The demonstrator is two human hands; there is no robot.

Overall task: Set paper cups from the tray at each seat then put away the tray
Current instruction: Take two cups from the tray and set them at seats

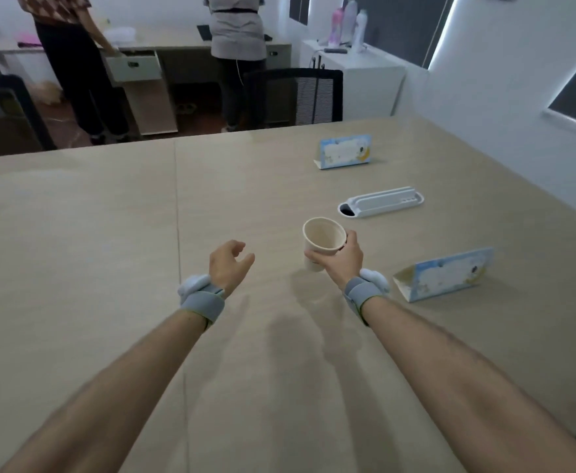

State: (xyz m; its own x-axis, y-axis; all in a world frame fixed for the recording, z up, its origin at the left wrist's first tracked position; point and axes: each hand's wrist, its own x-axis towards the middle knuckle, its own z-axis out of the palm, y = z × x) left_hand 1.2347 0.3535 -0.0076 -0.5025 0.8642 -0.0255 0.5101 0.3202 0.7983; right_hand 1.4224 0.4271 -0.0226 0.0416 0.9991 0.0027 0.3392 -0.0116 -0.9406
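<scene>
Right hand (342, 259) has the paper cup (322, 242), fingers wrapped round its lower wall from the right side, while my left hand (230, 261) hangs loosely curled with nothing in it. I judge the low grip keeps the rim clear and leaves me free to plant the base flat. That cup hovers just over the table (109, 233), mouth tilted up and back toward me, long axis leaning off vertical. To its right, the near name card (445, 274) marks a seat (probably this cup's spot). Farther off lies a white holder (382, 201), beyond it the far name card (344, 151). No tray is in view.
</scene>
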